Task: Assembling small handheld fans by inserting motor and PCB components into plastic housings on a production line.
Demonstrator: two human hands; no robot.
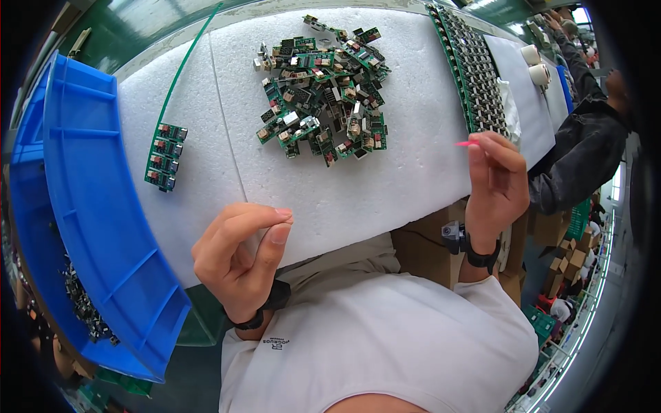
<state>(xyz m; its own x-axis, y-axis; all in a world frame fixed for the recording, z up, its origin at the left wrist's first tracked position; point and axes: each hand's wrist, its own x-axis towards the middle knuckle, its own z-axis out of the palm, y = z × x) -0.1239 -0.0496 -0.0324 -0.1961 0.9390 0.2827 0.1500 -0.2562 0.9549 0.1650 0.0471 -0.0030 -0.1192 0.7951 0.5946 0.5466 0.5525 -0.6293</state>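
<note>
My left hand (241, 258) is raised over the table's near edge, thumb and forefinger pinched together; whatever lies between them, if anything, cannot be made out. Between the fingertips of my right hand (497, 182) is a small pink pointed piece (463, 144), its tip toward the left. That hand hovers beside the near end of a long panel of green circuit boards with metal connectors (475, 76). A loose pile of small green circuit boards (327, 93) lies farther off, between the hands. Left of it, a short joined row of boards (165, 157) adjoins a thin green strip (186, 65).
White foam sheets (406, 165) cover the table. A blue plastic bin (103, 206) stands at the left edge, with many small dark parts (86, 303) in the blue container beyond its wall. Paper rolls (539, 73) sit far right, near a co-worker's dark sleeve (585, 165).
</note>
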